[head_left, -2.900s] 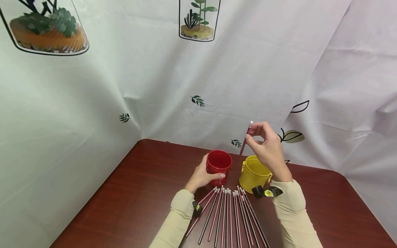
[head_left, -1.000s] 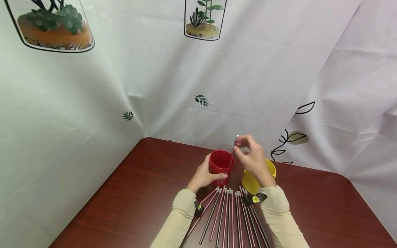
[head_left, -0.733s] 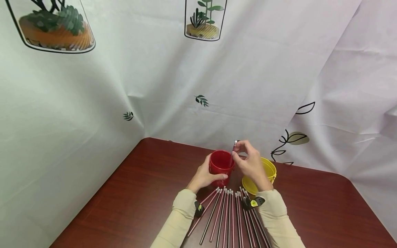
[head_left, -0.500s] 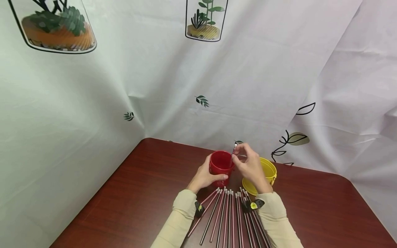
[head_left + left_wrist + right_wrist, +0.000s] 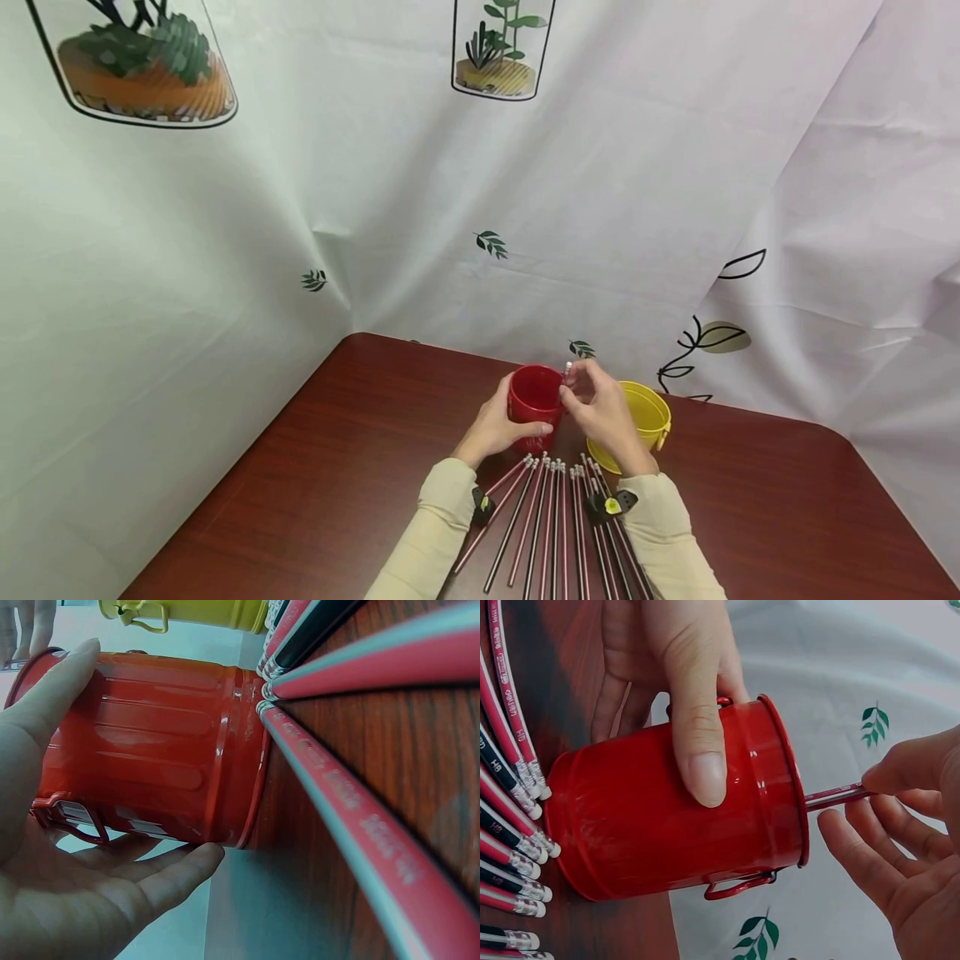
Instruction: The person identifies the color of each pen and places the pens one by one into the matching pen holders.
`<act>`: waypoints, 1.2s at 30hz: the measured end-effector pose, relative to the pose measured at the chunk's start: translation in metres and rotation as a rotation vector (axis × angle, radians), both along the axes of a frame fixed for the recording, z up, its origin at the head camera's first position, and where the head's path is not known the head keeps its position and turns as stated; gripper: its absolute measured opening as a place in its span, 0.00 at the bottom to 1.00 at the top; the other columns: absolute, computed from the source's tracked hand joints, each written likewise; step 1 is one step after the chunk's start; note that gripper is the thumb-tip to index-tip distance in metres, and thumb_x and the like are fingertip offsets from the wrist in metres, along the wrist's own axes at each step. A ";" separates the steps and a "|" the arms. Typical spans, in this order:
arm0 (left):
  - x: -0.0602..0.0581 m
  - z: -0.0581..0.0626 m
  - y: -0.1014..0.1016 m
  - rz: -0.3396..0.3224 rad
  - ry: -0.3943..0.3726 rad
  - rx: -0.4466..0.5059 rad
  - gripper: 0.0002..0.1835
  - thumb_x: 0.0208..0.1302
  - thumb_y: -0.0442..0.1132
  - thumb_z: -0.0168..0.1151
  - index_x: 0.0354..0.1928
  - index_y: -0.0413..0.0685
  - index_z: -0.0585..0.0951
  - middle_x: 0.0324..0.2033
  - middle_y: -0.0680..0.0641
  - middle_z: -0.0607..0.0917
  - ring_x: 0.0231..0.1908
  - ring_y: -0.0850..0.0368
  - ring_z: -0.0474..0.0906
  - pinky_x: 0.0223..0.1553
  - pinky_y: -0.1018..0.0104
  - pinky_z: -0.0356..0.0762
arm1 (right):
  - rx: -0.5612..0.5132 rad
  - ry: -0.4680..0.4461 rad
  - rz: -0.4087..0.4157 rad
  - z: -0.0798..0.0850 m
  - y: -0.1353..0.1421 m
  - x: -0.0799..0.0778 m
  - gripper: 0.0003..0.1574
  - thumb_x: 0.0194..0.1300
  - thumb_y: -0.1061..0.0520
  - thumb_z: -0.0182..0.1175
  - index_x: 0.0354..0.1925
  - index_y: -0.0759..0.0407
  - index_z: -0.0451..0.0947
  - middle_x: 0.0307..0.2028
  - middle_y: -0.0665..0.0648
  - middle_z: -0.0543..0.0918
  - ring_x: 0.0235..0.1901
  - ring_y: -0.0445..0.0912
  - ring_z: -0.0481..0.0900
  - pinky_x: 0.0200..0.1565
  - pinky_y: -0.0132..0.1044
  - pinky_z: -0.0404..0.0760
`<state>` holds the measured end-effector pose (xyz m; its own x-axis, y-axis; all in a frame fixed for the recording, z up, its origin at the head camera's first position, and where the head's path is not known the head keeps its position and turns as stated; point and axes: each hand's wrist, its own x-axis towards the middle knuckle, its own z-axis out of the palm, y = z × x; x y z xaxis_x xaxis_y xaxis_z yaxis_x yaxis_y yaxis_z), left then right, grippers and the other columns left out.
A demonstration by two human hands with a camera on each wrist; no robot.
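Observation:
A red metal bucket (image 5: 531, 413) with small side handles stands upright on the table. My left hand (image 5: 491, 429) grips it, thumb across the near side and fingers round the far side. Between thumb and finger, my right hand (image 5: 606, 418) pinches a pencil (image 5: 834, 797) at the bucket's rim. The pencil's lower part is hidden inside the bucket, and its white eraser end points up. Pink and black pencils (image 5: 337, 787) lie fanned on the table, eraser ends towards the bucket. A yellow bucket (image 5: 651, 412) stands just right of my right hand, partly hidden by it.
The dark red-brown wooden table (image 5: 315, 467) has rounded far corners. A white printed cloth (image 5: 405, 208) hangs behind it and along the left side. Both wrists wear dark straps with small devices.
My right hand has moved left from above the yellow bucket to the red one and lowered the pencil into it, down to near its eraser end. The left hand keeps its hold.

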<state>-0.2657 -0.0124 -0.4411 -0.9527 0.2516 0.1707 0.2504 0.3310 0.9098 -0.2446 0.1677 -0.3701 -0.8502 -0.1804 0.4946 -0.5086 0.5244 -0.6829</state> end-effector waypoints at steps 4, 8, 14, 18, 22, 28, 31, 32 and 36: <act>0.001 0.002 0.000 -0.004 0.007 -0.003 0.49 0.44 0.51 0.72 0.67 0.60 0.55 0.58 0.53 0.70 0.56 0.54 0.67 0.49 0.58 0.76 | 0.002 0.005 -0.004 -0.002 0.000 0.000 0.15 0.56 0.66 0.62 0.42 0.62 0.71 0.33 0.54 0.77 0.34 0.46 0.78 0.37 0.36 0.82; 0.001 0.002 0.000 -0.001 0.011 -0.010 0.49 0.44 0.51 0.72 0.67 0.60 0.55 0.58 0.53 0.70 0.55 0.54 0.68 0.50 0.58 0.75 | -0.004 0.015 -0.006 -0.003 0.000 -0.001 0.14 0.56 0.66 0.62 0.41 0.62 0.71 0.32 0.55 0.78 0.33 0.46 0.79 0.36 0.35 0.82; 0.001 0.003 0.000 -0.002 0.019 -0.004 0.48 0.44 0.50 0.72 0.67 0.58 0.55 0.58 0.52 0.71 0.55 0.54 0.68 0.50 0.57 0.75 | -0.007 0.012 -0.005 -0.004 0.000 0.000 0.15 0.56 0.66 0.62 0.42 0.65 0.70 0.33 0.56 0.78 0.33 0.46 0.79 0.36 0.34 0.82; 0.001 0.003 0.000 -0.004 0.021 0.001 0.48 0.44 0.50 0.72 0.67 0.58 0.55 0.58 0.52 0.71 0.55 0.54 0.68 0.49 0.57 0.75 | -0.011 0.009 -0.011 -0.002 0.000 0.003 0.16 0.55 0.66 0.63 0.43 0.64 0.71 0.35 0.57 0.79 0.34 0.47 0.80 0.38 0.35 0.81; 0.001 0.004 0.000 -0.004 0.026 0.011 0.48 0.45 0.50 0.72 0.67 0.58 0.55 0.58 0.52 0.71 0.55 0.54 0.67 0.50 0.57 0.75 | -0.014 0.022 -0.015 -0.001 0.003 0.008 0.18 0.54 0.68 0.63 0.45 0.65 0.72 0.38 0.59 0.80 0.37 0.49 0.80 0.40 0.39 0.81; 0.002 0.003 0.000 0.002 0.000 0.010 0.49 0.43 0.50 0.73 0.67 0.60 0.55 0.58 0.53 0.70 0.56 0.54 0.67 0.49 0.57 0.76 | 0.031 0.018 -0.046 -0.004 0.013 0.018 0.19 0.54 0.67 0.63 0.45 0.64 0.72 0.37 0.58 0.79 0.37 0.48 0.79 0.41 0.46 0.81; 0.002 0.003 0.000 0.002 0.001 0.014 0.49 0.43 0.50 0.73 0.67 0.60 0.55 0.58 0.52 0.70 0.56 0.54 0.67 0.49 0.57 0.75 | 0.054 -0.009 -0.053 -0.007 0.019 0.025 0.16 0.54 0.66 0.63 0.43 0.62 0.73 0.35 0.55 0.79 0.36 0.46 0.78 0.41 0.45 0.81; 0.002 0.003 0.000 0.003 0.001 0.017 0.49 0.43 0.50 0.73 0.67 0.60 0.55 0.58 0.52 0.70 0.56 0.54 0.67 0.49 0.57 0.75 | 0.066 -0.019 -0.057 -0.008 0.022 0.028 0.15 0.55 0.66 0.63 0.42 0.61 0.74 0.34 0.54 0.80 0.35 0.45 0.78 0.41 0.43 0.81; 0.002 0.002 0.001 0.004 -0.002 0.013 0.49 0.43 0.51 0.73 0.66 0.61 0.55 0.58 0.53 0.70 0.56 0.54 0.67 0.49 0.57 0.76 | 0.097 -0.101 -0.076 -0.013 0.031 0.039 0.10 0.55 0.64 0.64 0.38 0.57 0.76 0.31 0.51 0.80 0.32 0.42 0.78 0.37 0.33 0.81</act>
<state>-0.2642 -0.0117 -0.4391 -0.9540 0.2454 0.1723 0.2475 0.3202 0.9144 -0.2061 0.1989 -0.3832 -0.9078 -0.1561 0.3893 -0.3960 0.6249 -0.6728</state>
